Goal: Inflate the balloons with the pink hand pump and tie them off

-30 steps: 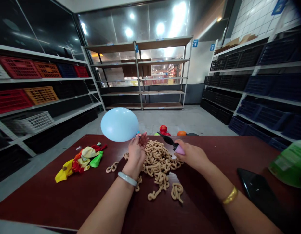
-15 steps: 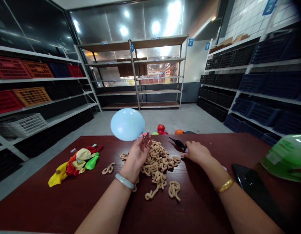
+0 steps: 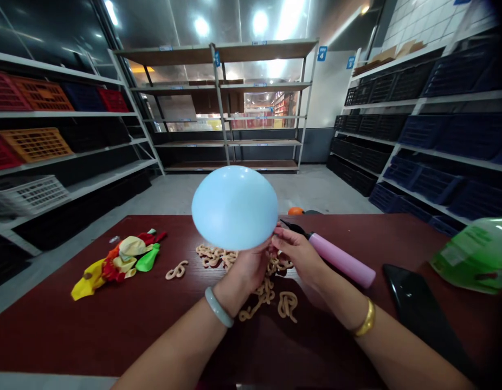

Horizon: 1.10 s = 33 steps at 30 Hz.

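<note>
Limp balloons [image 3: 131,249] lie on the bench [image 3: 92,336], left. The inflated blue balloon [image 3: 235,208] is held above a heap of beige coils [image 3: 210,257]. Left hand [image 3: 249,271]: beneath the balloon, fingertips hidden, so its grip cannot be told. Right hand [image 3: 297,252]: grip pinching the balloon's neck. Farther right: a pink pump [image 3: 342,260], a flat black device [image 3: 419,306] and a green pack [image 3: 474,257].
</note>
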Tool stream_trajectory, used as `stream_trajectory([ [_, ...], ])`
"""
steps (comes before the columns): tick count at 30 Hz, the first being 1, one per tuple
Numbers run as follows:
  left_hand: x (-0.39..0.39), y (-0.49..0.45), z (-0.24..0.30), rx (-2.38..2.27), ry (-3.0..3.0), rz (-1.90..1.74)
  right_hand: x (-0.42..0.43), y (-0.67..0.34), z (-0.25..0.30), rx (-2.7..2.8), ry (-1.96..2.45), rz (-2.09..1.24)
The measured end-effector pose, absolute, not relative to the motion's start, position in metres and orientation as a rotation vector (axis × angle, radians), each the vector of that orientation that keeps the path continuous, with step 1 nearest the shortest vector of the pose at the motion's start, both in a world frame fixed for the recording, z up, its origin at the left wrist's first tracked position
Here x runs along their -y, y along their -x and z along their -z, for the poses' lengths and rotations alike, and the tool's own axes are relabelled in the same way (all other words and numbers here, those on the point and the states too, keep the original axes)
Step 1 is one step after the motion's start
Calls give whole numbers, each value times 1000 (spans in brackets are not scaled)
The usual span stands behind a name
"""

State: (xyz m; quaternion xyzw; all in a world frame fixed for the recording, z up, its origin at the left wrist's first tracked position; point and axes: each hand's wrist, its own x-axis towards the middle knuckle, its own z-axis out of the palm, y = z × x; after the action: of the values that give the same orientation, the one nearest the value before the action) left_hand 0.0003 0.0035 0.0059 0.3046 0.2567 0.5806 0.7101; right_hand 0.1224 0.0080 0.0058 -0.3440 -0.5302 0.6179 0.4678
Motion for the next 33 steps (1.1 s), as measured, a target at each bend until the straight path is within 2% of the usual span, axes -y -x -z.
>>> stream_trajectory([
  [9, -14, 15, -21, -522, -578, -1381, -6, -122, -10, 1380, 799, -1472],
  [18, -7, 2, -6, -605, -699, -1343, -12, -117, -1, 1220, 908, -1445],
  [24, -12, 3, -12, -608, -502, -1454, -11, -119, 0, 1428, 904, -1252],
  [29, -17, 14, -13, -580, -453, -1440, -13, -120, 4, 1504, 917, -1278],
  [33, -26, 24, -12, -548, -519, -1578, -17, -122, 4, 1494, 966, -1247],
])
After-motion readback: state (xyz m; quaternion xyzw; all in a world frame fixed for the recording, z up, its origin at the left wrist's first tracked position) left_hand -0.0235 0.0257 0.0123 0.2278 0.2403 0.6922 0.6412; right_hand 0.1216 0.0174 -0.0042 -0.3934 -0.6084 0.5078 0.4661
